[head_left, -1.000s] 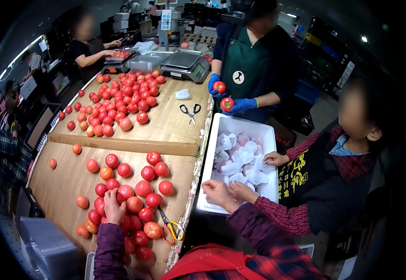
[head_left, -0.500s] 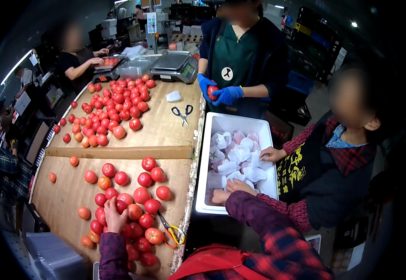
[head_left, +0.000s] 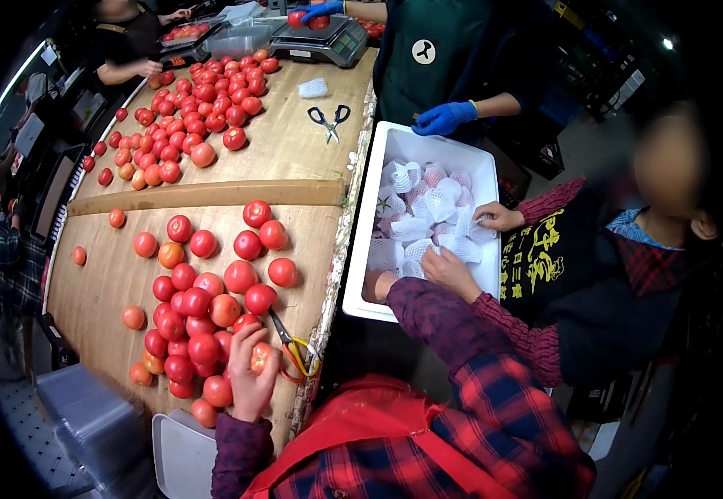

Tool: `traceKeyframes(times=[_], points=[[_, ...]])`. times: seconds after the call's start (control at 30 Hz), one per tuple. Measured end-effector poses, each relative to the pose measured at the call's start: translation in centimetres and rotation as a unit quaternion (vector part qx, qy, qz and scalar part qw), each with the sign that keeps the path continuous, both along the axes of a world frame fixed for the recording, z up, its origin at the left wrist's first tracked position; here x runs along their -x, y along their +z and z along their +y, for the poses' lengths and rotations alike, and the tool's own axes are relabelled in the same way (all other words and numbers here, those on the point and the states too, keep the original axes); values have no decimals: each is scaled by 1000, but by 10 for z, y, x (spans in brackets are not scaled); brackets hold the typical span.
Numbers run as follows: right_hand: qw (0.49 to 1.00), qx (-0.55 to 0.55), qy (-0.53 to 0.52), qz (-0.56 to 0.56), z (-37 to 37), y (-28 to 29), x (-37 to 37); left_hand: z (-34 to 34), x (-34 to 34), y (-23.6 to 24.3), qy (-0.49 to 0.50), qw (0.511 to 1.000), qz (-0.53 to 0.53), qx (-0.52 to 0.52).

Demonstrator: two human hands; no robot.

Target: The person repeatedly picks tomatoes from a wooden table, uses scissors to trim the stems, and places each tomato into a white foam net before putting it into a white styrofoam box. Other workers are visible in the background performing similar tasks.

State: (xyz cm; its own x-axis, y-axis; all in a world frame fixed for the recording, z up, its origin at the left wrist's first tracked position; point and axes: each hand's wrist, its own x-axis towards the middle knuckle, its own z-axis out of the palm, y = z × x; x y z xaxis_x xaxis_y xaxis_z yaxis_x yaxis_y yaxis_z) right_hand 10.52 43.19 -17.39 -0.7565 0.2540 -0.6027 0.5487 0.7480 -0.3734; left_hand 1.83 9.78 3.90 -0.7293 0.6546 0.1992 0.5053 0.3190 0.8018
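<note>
My left hand (head_left: 253, 370) is among red and orange tomatoes (head_left: 201, 349) on the wooden table (head_left: 99, 291). Its fingers are curved and apart over tomatoes beside yellow-handled scissors (head_left: 300, 353); none is clearly held. My right hand (head_left: 378, 284) reaches into the lower-left corner of a white foam box (head_left: 484, 175) full of tomatoes in white net sleeves (head_left: 436, 208); its fingertips are hidden. Close by, a co-worker's bare hand (head_left: 449, 270) touches the sleeved tomatoes, and that person's other hand (head_left: 498, 218) is at the box's right edge.
A wooden strip (head_left: 212, 194) divides the table; more tomatoes (head_left: 195, 116) and black-handled scissors (head_left: 326, 121) lie beyond it. Blue-gloved hands (head_left: 444, 116) belong to a green-aproned person. A scale (head_left: 318, 50) stands behind. Clear plastic containers (head_left: 87, 407) and a grey tray (head_left: 182, 457) are lower left.
My view has shifted. My left hand has moved rightward toward the scissors; my right has lowered into the box. The gloved person's hands have parted, one now with tomatoes at the scale.
</note>
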Motion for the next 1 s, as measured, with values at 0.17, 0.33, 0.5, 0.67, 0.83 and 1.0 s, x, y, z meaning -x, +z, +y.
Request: traceKeyframes(times=[0.17,0.33,0.5,0.67,0.83,1.0], points=[[978,59,-173,105,27,33,-19,-15,-4,-1,36,997,-56,-35],[764,418,-438,223,35,93,-54,-16,-11,-8,38,980,-175,-87],[641,592,-405,274,-8,149,-61,17,-36,0,-47,960,-257,-100],[766,554,-221,239,-117,183,-35,23,-53,16,-56,996,-9,-73],[789,605,-78,78,-162,190,-17,-64,-58,25,-14,994,-56,-96],[873,477,-62,79,-160,177,-10,-184,-94,42,223,969,-110,7]])
